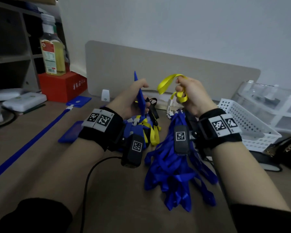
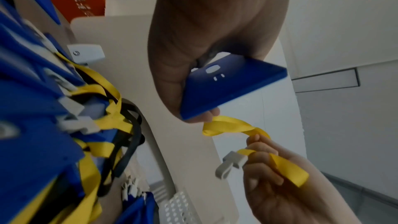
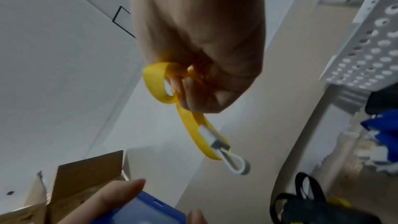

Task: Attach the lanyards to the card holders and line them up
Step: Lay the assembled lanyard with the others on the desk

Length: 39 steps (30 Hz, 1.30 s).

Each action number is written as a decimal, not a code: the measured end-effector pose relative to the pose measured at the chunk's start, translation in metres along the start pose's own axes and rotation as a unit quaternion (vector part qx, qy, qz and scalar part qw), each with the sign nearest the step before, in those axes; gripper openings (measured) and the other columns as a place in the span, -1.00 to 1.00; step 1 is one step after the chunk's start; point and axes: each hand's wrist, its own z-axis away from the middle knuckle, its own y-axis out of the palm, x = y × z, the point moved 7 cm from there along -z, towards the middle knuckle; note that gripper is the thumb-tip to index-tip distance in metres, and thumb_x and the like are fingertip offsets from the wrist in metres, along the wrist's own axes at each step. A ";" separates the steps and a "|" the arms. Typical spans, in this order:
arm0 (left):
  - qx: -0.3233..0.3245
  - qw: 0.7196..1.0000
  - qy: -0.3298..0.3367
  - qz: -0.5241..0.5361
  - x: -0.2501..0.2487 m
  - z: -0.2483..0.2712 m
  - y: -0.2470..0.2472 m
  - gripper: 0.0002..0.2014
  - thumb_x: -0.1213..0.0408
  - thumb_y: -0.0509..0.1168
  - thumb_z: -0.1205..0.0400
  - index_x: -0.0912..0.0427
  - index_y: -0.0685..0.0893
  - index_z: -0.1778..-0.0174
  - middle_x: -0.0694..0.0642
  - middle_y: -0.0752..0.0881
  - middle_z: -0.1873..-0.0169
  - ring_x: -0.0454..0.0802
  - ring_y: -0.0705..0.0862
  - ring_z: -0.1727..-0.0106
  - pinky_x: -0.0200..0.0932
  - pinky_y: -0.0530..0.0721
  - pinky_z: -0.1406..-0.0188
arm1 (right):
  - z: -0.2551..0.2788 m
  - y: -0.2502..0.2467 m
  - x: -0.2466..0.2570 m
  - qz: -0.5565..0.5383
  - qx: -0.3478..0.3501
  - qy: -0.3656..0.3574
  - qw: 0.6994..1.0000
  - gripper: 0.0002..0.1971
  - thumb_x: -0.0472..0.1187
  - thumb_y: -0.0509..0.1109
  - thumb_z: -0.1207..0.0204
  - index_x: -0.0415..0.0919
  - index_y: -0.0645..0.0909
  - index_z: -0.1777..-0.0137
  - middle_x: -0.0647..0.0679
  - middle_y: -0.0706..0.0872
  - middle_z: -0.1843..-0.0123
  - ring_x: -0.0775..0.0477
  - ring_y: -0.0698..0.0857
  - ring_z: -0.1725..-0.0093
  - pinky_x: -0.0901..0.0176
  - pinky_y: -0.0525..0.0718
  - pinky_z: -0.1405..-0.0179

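a blue card holder (image 1: 141, 96) is held edge-up above the bench (image 1: 45, 158) by the left hand (image 1: 128, 100); its grip is closed round the lower part, thumb on 1 face, fingers on the other. the slot end with its small cut-outs is left free, as seen from the left wrist.

a yellow lanyard (image 1: 168, 83) is bunched in the right hand (image 1: 191, 96), the grip curled tight on the ribbon. the white clip (image 2: 230, 163) hangs loose below the fingers, well apart from the holder's slot; nothing is attached yet.

risks, as judged:
- the clip dangles on slack ribbon and is not pinched directly, so it may swing or twist when brought to the slot.
- the ribbon is looped and twisted; a twist could be locked in once clipped.
- the holder is gripped low, so it may pivot under a push from the clip.
- the pile of blue lanyards (image 1: 175, 174) and mixed holders (image 1: 134, 125) lies just below; hanging ribbon could snag there.
- 1 finished blue set (image 1: 77, 101) lies at far left; the row could be disturbed by a trailing strap.
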 end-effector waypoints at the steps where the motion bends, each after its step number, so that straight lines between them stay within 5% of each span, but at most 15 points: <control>1: 0.016 1.000 -0.010 -0.008 0.001 0.000 0.011 -0.75 0.11 0.32 -0.56 0.16 0.42 0.26 0.07 0.47 0.34 0.01 0.54 0.43 -0.15 0.59 0.38 | -0.004 -0.011 0.005 -0.001 -0.026 0.001 1.000 -0.75 -0.29 0.14 -0.68 -0.13 0.45 0.25 0.08 0.40 0.60 0.15 0.27 0.71 0.42 0.21 0.69; 5: 0.072 0.997 -0.025 -0.022 0.003 -0.004 0.046 -0.68 -0.01 0.37 -0.54 0.14 0.44 0.18 0.05 0.47 0.31 -0.02 0.55 0.43 -0.13 0.62 0.41 | -0.012 -0.059 0.030 0.035 -0.139 -0.013 0.990 -0.74 -0.38 0.15 -0.63 -0.16 0.45 0.30 0.05 0.40 0.62 0.16 0.32 0.75 0.45 0.27 0.71; 10: 0.067 0.997 -0.030 -0.033 0.009 -0.012 0.067 -0.58 -0.09 0.39 -0.54 0.18 0.48 0.00 0.11 0.55 0.24 0.00 0.60 0.37 0.03 0.77 0.10 | -0.012 -0.133 0.041 0.158 -0.257 0.004 0.954 -0.71 -0.47 0.15 -0.51 -0.20 0.47 0.40 -0.09 0.57 0.56 0.10 0.47 0.66 0.25 0.44 0.52; 11: 0.063 0.997 -0.032 -0.034 0.011 -0.014 0.069 -0.58 -0.10 0.39 -0.55 0.19 0.50 -0.01 0.10 0.58 0.28 -0.01 0.60 0.38 0.06 0.76 0.05 | -0.013 -0.145 0.035 0.193 -0.254 0.035 0.947 -0.75 -0.43 0.18 -0.53 -0.16 0.47 0.34 -0.10 0.66 0.43 0.11 0.53 0.58 0.23 0.53 0.46; 14: 0.058 0.997 -0.045 -0.039 0.018 -0.020 0.075 -0.59 -0.13 0.39 -0.54 0.17 0.52 0.08 0.08 0.58 0.30 -0.01 0.62 0.34 0.08 0.77 0.03 | -0.011 -0.166 0.002 0.306 -0.194 0.189 0.913 -0.83 -0.19 0.29 -0.64 -0.14 0.44 0.19 -0.10 0.53 -0.04 -0.05 0.59 0.17 0.00 0.71 0.13; 16: 0.056 0.996 -0.050 -0.050 0.021 -0.025 0.078 -0.58 -0.15 0.37 -0.55 0.15 0.51 0.03 0.07 0.57 0.24 0.00 0.64 0.25 0.04 0.77 0.13 | -0.006 -0.166 -0.013 0.338 -0.159 0.264 0.889 -0.88 -0.14 0.33 -0.64 -0.18 0.52 0.06 -0.10 0.44 -0.20 -0.19 0.58 -0.05 0.09 0.72 0.50; 18: 0.050 0.995 -0.049 -0.073 0.023 -0.032 0.079 -0.48 -0.19 0.35 -0.54 0.17 0.50 -0.18 0.06 0.61 0.11 0.01 0.64 0.15 -0.01 0.70 0.21 | -0.009 -0.159 -0.015 0.384 -0.134 0.279 0.870 -0.76 -0.15 0.32 -0.65 -0.23 0.55 -0.23 -0.12 0.46 -0.31 -0.17 0.60 -0.03 0.30 0.57 0.73; 20: 0.040 0.993 -0.030 -0.109 0.022 -0.040 0.076 -0.33 -0.23 0.35 -0.51 0.15 0.44 -0.39 0.08 0.63 -0.08 0.04 0.64 0.03 -0.06 0.61 0.26 | -0.023 -0.149 -0.009 0.472 -0.111 0.237 0.842 -0.65 -0.08 0.31 -0.64 -0.26 0.49 -0.32 -0.13 0.53 -0.15 -0.08 0.54 0.18 0.25 0.56 0.53; 25: 0.038 0.989 0.021 -0.143 0.020 -0.062 0.066 -0.45 -0.04 0.45 -0.50 0.22 0.52 -0.28 0.11 0.61 0.02 -0.01 0.61 0.14 -0.14 0.60 0.23 | -0.055 -0.086 -0.023 0.444 -0.015 0.184 0.877 -0.81 -0.20 0.24 -0.66 -0.20 0.48 -0.22 -0.10 0.49 0.08 0.05 0.36 0.37 0.24 0.34 0.46; 27: 0.043 0.987 0.027 -0.151 0.020 -0.069 0.061 -0.54 0.03 0.48 -0.48 0.22 0.50 -0.11 0.10 0.54 0.14 -0.02 0.55 0.23 -0.15 0.52 0.34 | -0.072 -0.059 -0.039 0.497 0.044 0.181 0.848 -0.80 -0.23 0.21 -0.66 -0.28 0.53 -0.20 -0.11 0.57 0.08 0.00 0.46 0.35 0.23 0.45 0.44; 30: 0.035 0.985 0.032 -0.165 0.022 -0.081 0.050 -0.59 0.11 0.49 -0.47 0.21 0.49 -0.06 0.08 0.50 0.24 -0.03 0.50 0.31 -0.21 0.45 0.45 | -0.099 -0.034 -0.069 0.620 0.124 0.164 0.757 -0.74 -0.27 0.20 -0.62 -0.33 0.59 -0.21 -0.21 0.60 0.02 -0.07 0.53 0.28 0.32 0.51 0.54; 34: 0.048 0.980 0.032 -0.191 0.027 -0.090 0.040 -0.52 0.12 0.52 -0.44 0.25 0.56 -0.17 0.22 0.59 0.09 0.07 0.58 0.18 -0.07 0.52 0.21 | -0.123 -0.040 -0.105 0.687 0.129 0.202 0.686 -0.68 -0.17 0.27 -0.61 -0.30 0.61 -0.28 -0.23 0.66 -0.26 -0.18 0.64 -0.15 0.17 0.55 0.02; 39: 0.075 0.971 0.017 -0.225 0.029 -0.094 0.041 -0.64 0.12 0.48 -0.50 0.19 0.54 -0.08 0.14 0.56 0.16 0.02 0.56 0.25 -0.14 0.51 0.31 | -0.166 -0.075 -0.152 0.701 0.101 0.201 0.676 -0.56 -0.14 0.29 -0.59 -0.23 0.52 -0.45 -0.22 0.58 -0.42 -0.22 0.56 -0.39 0.04 0.50 -0.36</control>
